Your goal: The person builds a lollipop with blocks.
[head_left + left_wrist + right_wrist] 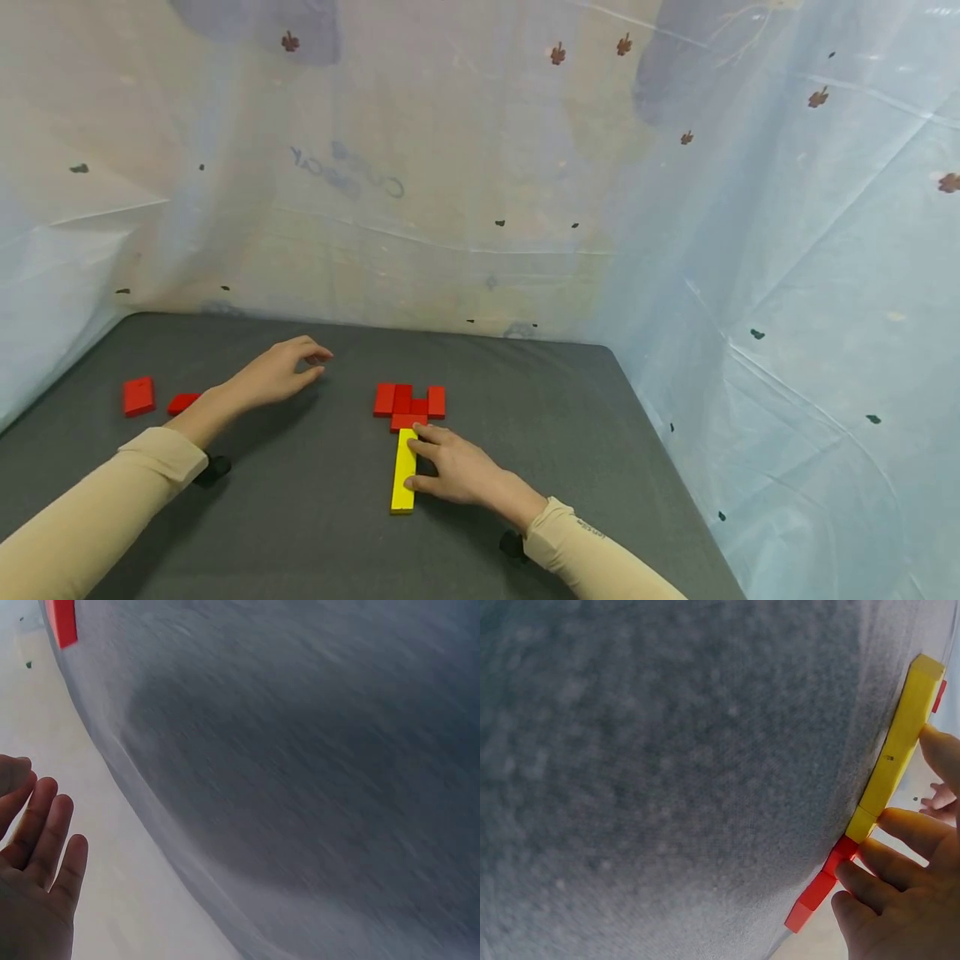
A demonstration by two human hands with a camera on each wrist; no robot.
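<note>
A long yellow block (403, 475) lies lengthwise on the dark table. My right hand (461, 467) is at its right side, with thumb and fingertips touching the block and the fingers fairly straight. In the right wrist view, a seam line crosses the yellow piece (896, 742) near the fingers. Beyond its far end, several red blocks (384, 400) sit together in a forked shape; some fingertips reach beside the nearest red block (821, 889). My left hand (273, 373) hovers over the table left of the red group, fingers loosely bent, holding nothing.
At the left lie a red block (138, 396) and another red piece (182, 403), partly hidden by my left forearm. Pale patterned plastic sheeting (450, 167) hangs behind and along the sides of the table (300, 525).
</note>
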